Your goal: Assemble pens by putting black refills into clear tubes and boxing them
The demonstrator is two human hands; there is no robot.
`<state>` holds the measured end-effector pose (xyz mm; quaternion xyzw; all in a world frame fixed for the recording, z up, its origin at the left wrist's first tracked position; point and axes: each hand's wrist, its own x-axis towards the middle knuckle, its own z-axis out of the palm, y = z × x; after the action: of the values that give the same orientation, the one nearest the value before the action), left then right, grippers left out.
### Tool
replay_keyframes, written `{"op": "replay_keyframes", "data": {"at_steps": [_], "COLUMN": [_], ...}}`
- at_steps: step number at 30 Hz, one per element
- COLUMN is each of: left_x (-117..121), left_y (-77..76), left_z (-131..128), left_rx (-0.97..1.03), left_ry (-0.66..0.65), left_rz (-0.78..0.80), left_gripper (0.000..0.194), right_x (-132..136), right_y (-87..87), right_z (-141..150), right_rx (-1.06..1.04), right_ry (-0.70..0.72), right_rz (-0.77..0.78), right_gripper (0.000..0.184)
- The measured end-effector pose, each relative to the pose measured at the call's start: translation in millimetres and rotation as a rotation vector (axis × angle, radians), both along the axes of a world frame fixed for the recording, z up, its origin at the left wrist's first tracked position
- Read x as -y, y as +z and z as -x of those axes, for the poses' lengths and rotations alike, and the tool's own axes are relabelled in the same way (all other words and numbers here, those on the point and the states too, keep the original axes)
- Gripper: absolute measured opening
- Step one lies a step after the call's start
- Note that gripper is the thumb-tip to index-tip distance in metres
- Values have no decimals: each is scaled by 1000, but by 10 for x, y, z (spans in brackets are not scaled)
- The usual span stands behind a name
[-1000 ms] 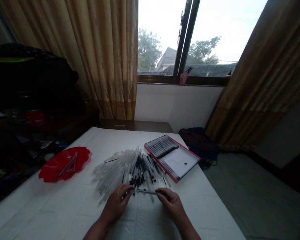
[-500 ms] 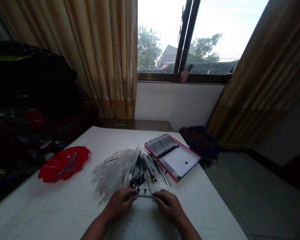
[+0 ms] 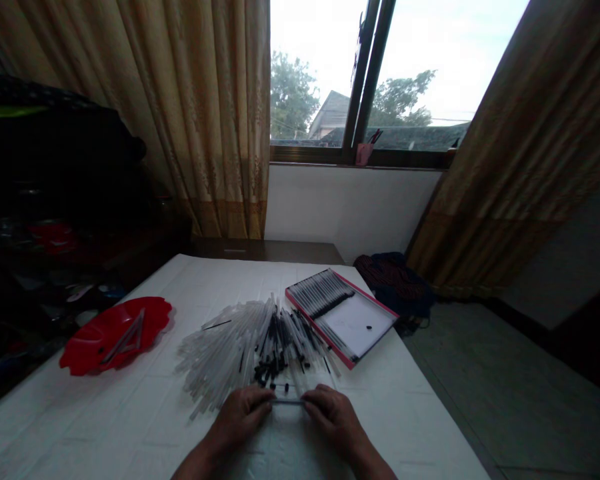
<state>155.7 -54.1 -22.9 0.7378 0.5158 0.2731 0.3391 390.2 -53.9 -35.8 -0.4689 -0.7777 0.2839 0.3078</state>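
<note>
A thin pen [image 3: 287, 402] lies level between my two hands, just in front of a pile. My left hand [image 3: 244, 415] pinches its left end, and my right hand [image 3: 333, 415] has thumb and fingers closed on the other end. Right beyond the fingers, clear pen barrels [image 3: 215, 353] fan out to the left. Black caps and dark pen parts [image 3: 275, 367] are heaped in the middle of that pile. A small black cap [image 3: 287, 387] rests apart, near my fingertips. The pen's ends are hidden by my fingers.
A red-edged box [image 3: 355, 323] sits at the right with a row of pens [image 3: 320, 291] and a loose black piece [image 3: 369, 327]. On the left, a red scalloped dish [image 3: 155, 320] holds a clear set square [image 3: 127, 340]. A white cover [image 3: 130, 413] spans the table.
The view has shifted slightly, so the tabletop things appear a little further left. Both hands keep the pen between them, now slightly lower in view and nearer to me.
</note>
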Motion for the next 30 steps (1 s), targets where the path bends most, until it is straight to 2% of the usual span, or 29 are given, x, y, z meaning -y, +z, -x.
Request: {"op": "replay_keyframes", "data": {"at_steps": [4, 7, 9, 11, 14, 16, 22, 25, 30], "left_x": [-18, -30, -33, -36, -44, -47, -8, 9, 5], "left_y": [-47, -133, -200, -263, -341, -381, -403, -373, -364], "left_z": [-13, 0, 25, 53, 86, 89, 30, 12, 13], "left_rx": [17, 91, 176, 260, 360, 404, 507, 533, 562], "left_ry": [49, 120, 155, 170, 193, 228, 420, 449, 456], "left_rz": [-6, 41, 83, 81, 35, 10, 11, 57, 75], "left_gripper": [24, 38, 44, 42, 38, 39, 51, 59, 61], "right_x": [4, -85, -223, -413, -708, -856, -1023, -1033, -1025], "right_y": [37, 127, 216, 311, 417, 444, 414, 410, 416], "right_z": [2, -134, -327, -563, -851, -924, -739, -658, -620], "right_rx": [-34, -84, -121, -9, 142, 252, 520, 609, 685], "right_ry": [-21, -55, -181, -423, -608, -678, -723, -714, -658], "right_rz": [24, 20, -57, -118, -83, -32, 69, 81, 89], "right_gripper": [21, 21, 25, 32, 35, 34, 28, 27, 27]}}
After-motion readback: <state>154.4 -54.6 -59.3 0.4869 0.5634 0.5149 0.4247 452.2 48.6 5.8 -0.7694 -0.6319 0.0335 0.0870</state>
